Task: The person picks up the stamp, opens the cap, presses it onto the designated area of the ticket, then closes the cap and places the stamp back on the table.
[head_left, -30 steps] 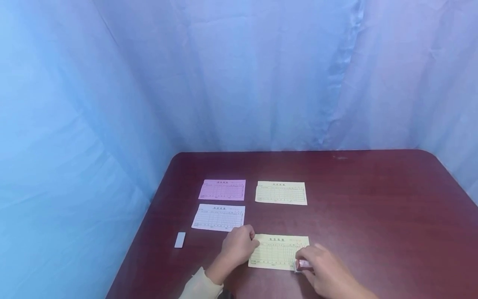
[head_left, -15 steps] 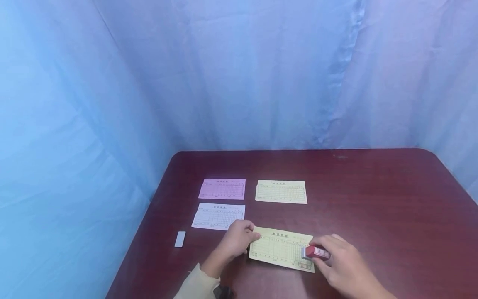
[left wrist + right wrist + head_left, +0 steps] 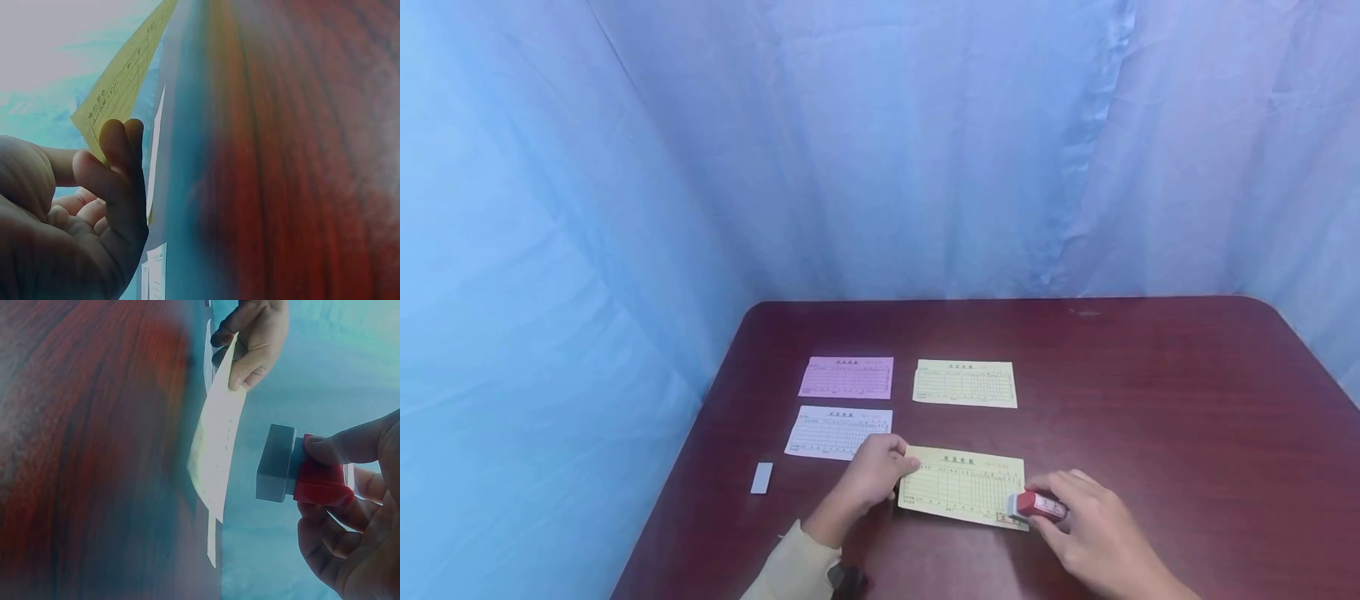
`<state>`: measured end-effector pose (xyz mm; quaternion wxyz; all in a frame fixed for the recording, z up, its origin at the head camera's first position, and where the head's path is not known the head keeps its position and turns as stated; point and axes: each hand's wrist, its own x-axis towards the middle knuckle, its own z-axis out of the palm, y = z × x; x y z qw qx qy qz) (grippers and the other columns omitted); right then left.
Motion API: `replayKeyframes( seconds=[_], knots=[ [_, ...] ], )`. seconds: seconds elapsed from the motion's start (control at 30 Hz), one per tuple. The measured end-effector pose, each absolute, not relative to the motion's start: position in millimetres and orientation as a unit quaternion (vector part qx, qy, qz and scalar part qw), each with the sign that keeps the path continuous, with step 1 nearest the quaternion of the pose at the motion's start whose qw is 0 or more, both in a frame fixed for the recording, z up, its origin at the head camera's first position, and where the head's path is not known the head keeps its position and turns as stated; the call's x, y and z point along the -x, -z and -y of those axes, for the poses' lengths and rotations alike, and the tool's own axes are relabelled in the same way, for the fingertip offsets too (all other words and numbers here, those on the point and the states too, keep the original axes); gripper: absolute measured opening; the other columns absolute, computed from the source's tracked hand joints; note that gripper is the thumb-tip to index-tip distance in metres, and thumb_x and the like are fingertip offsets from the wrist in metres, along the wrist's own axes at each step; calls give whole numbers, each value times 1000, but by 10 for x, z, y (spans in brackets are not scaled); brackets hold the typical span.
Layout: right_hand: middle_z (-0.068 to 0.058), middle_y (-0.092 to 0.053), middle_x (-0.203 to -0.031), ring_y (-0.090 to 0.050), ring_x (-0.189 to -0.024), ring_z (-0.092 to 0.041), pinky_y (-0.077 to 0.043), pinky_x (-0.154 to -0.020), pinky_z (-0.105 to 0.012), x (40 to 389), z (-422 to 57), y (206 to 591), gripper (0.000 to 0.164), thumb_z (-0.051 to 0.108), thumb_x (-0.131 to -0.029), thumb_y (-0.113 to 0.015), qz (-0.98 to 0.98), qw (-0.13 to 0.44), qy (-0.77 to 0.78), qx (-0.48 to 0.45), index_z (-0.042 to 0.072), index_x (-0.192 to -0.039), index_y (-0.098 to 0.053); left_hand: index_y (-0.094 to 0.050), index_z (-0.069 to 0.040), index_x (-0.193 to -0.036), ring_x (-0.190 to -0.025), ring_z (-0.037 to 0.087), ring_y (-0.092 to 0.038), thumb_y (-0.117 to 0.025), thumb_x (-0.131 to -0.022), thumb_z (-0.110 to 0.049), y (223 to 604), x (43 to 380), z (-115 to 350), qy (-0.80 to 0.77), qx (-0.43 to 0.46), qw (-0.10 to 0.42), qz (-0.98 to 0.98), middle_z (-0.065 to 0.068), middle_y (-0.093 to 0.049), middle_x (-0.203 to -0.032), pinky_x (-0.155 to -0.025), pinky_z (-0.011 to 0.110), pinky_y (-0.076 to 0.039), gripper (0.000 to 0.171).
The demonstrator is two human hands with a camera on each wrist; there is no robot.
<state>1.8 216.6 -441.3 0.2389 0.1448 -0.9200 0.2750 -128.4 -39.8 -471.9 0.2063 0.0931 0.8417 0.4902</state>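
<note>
- The stamp is pinched between the thumb and fingers of the right hand; its grey end is turned toward the yellow slip and, in the right wrist view, held apart from it.
- The yellow slip's left edge is pinched by the left hand, and the sheet is held tilted, raised off the table.
- A red mark is seen at the slip's lower right corner, beside the stamp. The ink could be smudged, it is judged, if the grey end were brushed against that corner.
- The slip could be creased or dropped if the one-edge pinch were tightened or loosened, since its far end is left unsupported.
- The white slip is partly hidden by the left hand; it could be dragged askew by a low sweep of the fingers.
- Farther out, the pink slip, a second pale slip and a flat grey block are laid on the table.
</note>
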Motion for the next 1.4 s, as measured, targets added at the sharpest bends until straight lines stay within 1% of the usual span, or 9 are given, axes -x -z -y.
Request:
replayKeyframes(
  seconds=[0.17, 0.43, 0.8, 1.1, 1.4],
  knots=[
    [23, -56, -85, -48, -73, 3, -36, -63, -12, -26, -2171, 4423, 45, 6, -58, -85, 920, 237, -278, -144, 24, -93, -65, -56, -7, -77, -41, 12, -43, -67, -86, -9, 4702, 1312, 382, -493, -90, 209, -840, -2, -46, -57, -38, 21, -36, 14],
    [23, -56, -85, -48, -73, 4, -36, -62, -10, -38, -2183, 4436, 45, 5, -59, -85, 918, 231, -287, -144, 25, -93, -64, -56, -5, -76, -39, 12, -42, -66, -85, -8, 4711, 1342, 374, -498, -95, 203, -838, -3, -43, -55, -37, 22, -38, 14],
    [25, -52, -80, -45, -70, 4, -34, -60, -10, -54, -2203, 4465, 46, 3, -57, -84, 918, 236, -285, -141, 26, -91, -63, -58, -6, -76, -41, 12, -43, -66, -85, -10, 4719, 1385, 382, -492, -83, 202, -843, 1, -53, -63, -38, 21, -38, 14],
    [24, -53, -81, -46, -71, 4, -35, -61, -11, -44, -2215, 4490, 46, 3, -57, -84, 913, 248, -289, -148, 25, -92, -64, -58, -6, -77, -41, 12, -42, -67, -85, -10, 4719, 1419, 334, -491, -73, 202, -844, 2, -54, -63, -37, 21, -38, 13],
    [24, -53, -82, -46, -73, 3, -36, -62, -11, -49, -2225, 4501, 45, 4, -57, -84, 914, 249, -286, -146, 24, -92, -64, -58, -6, -77, -42, 12, -44, -66, -87, -10, 4707, 1447, 300, -489, -72, 200, -846, 4, -58, -69, -39, 21, -38, 13]
  ],
)
